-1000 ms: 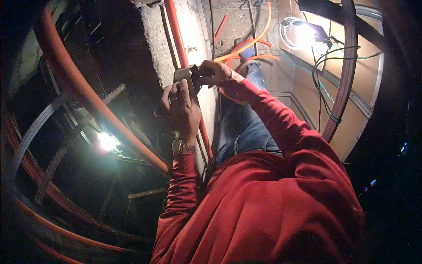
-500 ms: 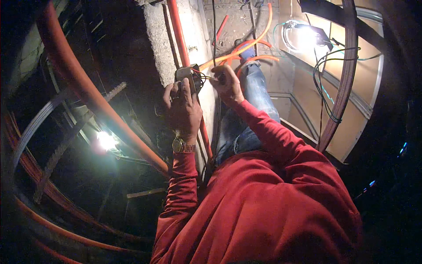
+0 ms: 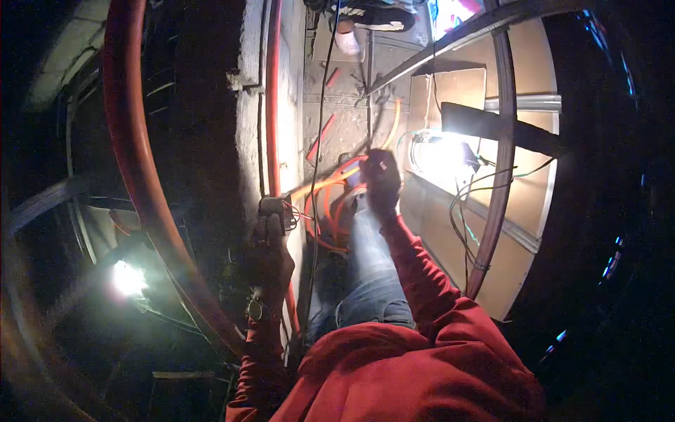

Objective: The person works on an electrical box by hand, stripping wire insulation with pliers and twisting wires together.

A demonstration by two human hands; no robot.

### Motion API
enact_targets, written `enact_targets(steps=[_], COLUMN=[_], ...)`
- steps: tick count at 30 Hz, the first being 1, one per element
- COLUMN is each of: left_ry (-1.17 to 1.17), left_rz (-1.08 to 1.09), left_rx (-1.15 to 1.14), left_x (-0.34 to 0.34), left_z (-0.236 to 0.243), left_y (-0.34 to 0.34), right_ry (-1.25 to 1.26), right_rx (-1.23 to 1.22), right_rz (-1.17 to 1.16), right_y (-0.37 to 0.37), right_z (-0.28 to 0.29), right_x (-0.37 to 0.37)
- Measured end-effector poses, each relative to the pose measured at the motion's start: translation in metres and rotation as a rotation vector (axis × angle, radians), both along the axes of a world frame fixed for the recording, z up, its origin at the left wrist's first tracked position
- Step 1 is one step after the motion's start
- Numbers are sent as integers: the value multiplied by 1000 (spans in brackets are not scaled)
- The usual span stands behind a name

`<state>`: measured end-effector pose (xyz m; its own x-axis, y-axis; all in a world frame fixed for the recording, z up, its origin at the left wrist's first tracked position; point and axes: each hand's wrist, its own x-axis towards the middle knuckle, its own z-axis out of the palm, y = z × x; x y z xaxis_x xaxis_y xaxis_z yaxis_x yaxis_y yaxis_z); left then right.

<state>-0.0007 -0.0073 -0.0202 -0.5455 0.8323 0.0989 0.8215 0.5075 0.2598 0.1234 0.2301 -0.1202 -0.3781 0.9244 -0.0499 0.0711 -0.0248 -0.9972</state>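
Curled, the left hand [image 3: 273, 250] holds the box [image 3: 273, 205] at its 12 o'clock; the right hand [image 3: 383, 181], at 2 o'clock, shows too dimly to tell its grip.

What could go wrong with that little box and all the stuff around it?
Thin wires stick out of the small box at the left hand, so a bump might bend or tug them. The long black cable runs between that hand and the right hand in the picture; it could snag. Orange tubes loop beside the leg, so someone might trip.
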Motion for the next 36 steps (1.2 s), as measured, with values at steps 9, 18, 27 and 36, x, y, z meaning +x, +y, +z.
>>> enact_targets(steps=[9,18,27,36], left_ry=[-71,47,29,58], left_rz=[43,26,58,55], left_rx=[-118,-105,-138,-227], left_x=[6,4,3,4], left_z=[7,18,23,23], left_y=[-3,3,11,7], right_ry=[-5,-610,-8,412], right_rx=[28,725,-994,-1090], right_rz=[45,-52,336,302], right_y=[77,122,206,184], right_z=[16,-68,-88,-148], right_x=[-18,-73,-129,-152])
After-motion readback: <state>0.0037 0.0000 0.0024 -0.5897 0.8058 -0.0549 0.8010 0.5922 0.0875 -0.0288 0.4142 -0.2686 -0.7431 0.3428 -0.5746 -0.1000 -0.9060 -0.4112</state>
